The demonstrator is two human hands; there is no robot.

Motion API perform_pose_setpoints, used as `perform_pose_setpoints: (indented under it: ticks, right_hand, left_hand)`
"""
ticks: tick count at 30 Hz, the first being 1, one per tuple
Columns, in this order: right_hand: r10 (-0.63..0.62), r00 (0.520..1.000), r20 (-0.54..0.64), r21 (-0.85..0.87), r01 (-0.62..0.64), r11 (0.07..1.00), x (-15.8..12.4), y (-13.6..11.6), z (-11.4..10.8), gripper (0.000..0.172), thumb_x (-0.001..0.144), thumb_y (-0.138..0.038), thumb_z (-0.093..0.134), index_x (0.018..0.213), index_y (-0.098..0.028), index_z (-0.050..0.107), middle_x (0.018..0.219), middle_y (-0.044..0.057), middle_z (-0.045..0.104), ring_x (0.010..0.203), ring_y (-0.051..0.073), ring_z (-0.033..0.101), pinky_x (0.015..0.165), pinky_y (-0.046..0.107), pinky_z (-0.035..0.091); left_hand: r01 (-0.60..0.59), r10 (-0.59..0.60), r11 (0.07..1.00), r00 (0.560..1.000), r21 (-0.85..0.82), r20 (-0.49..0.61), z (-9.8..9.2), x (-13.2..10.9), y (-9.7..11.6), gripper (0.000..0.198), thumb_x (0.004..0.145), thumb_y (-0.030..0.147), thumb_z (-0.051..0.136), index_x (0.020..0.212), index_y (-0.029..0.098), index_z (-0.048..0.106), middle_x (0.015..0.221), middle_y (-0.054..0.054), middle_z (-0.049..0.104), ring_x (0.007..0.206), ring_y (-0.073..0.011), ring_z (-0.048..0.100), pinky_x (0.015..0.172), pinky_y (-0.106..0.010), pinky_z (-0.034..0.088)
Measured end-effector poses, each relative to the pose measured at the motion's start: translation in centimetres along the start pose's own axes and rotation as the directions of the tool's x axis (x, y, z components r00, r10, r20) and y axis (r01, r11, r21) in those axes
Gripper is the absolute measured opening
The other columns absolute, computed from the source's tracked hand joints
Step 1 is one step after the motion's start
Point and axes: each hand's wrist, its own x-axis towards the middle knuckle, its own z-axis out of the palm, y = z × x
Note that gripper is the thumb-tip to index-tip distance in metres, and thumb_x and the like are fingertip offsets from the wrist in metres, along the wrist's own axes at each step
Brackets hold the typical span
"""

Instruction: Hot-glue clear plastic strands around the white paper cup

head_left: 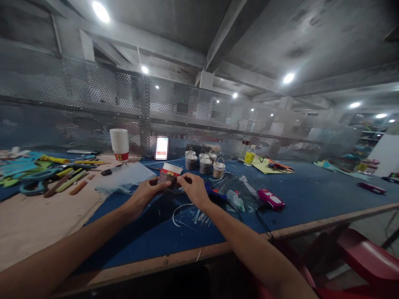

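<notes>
A small paper cup [172,168] with a white rim and a red printed band is tilted above the blue table, its lower part covered in a dark brownish layer. My left hand [148,193] is closed around its left side, thumb across the front. At the cup's right side, the fingers of my right hand [193,187] are pinched together against it; anything thin between those fingertips is too small to see. Beyond my hands stand several small buckets with thin looped handles, among them a greyish bucket [205,165] and a tan bucket [218,168].
A stack of paper cups [119,141] stands back left, near scissors [37,180] and craft tools. Loose strands [202,218], a plastic bag [236,201] and a magenta device [271,200] lie rightward. Behind are a yellow-labelled bottle [250,156] and a perforated metal screen [174,108].
</notes>
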Motion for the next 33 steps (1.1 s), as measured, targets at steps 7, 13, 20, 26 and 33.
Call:
perform_pose_setpoints:
  ticks: [7,13,20,26,33]
  right_hand:
    - [0.003,1.000,0.023,0.018,-0.003,1.000,0.0,0.1,0.0,0.024,0.098,-0.032,0.068,0.079,-0.021,0.075,0.081,0.001,0.079,0.081,0.019,0.073,0.081,0.028,0.052]
    - [0.006,0.999,0.036,0.002,-0.006,1.000,0.1,-0.1,-0.2,0.026,0.097,-0.031,0.067,0.075,-0.021,0.075,0.077,0.000,0.078,0.079,0.019,0.071,0.079,0.027,0.051]
    - [0.003,0.996,0.084,0.082,-0.010,0.997,0.5,0.6,-0.2,0.026,0.097,-0.032,0.067,0.075,-0.020,0.074,0.075,0.000,0.078,0.076,0.018,0.073,0.080,0.027,0.053]
    - [0.072,0.987,0.142,0.224,-0.103,0.969,1.3,1.2,-0.2,0.024,0.098,-0.034,0.068,0.080,-0.019,0.071,0.079,0.001,0.078,0.077,0.018,0.077,0.081,0.027,0.057]
    - [0.099,0.960,0.261,0.340,-0.187,0.922,1.2,1.2,-0.1,0.035,0.091,-0.050,0.078,0.099,-0.020,0.064,0.066,-0.004,0.070,0.050,0.012,0.065,0.056,0.023,0.053]
  left_hand:
    - [0.007,-0.009,0.999,0.999,-0.038,-0.040,-0.4,0.3,-0.5,0.042,0.070,0.040,0.100,0.100,0.017,0.083,0.123,-0.018,0.084,0.115,-0.0343,0.077,0.101,-0.040,0.057]
    - [0.023,-0.024,0.997,1.000,-0.071,-0.006,-0.4,0.2,-0.4,0.040,0.069,0.039,0.101,0.097,0.017,0.082,0.119,-0.016,0.085,0.113,-0.0336,0.077,0.098,-0.040,0.058]
    - [0.034,-0.032,0.998,0.999,-0.060,0.027,-0.4,0.0,-0.3,0.042,0.071,0.043,0.099,0.101,0.017,0.085,0.124,-0.016,0.085,0.118,-0.0348,0.075,0.098,-0.039,0.057]
    - [0.023,-0.014,0.994,0.996,-0.102,0.085,-0.4,0.1,-0.2,0.037,0.077,0.045,0.095,0.105,0.021,0.088,0.123,-0.016,0.085,0.116,-0.0351,0.077,0.099,-0.041,0.059]
    - [0.024,-0.016,0.982,0.999,-0.189,0.045,-1.4,0.8,-0.4,0.037,0.079,0.048,0.093,0.104,0.022,0.088,0.129,-0.015,0.084,0.123,-0.0345,0.075,0.108,-0.042,0.058]
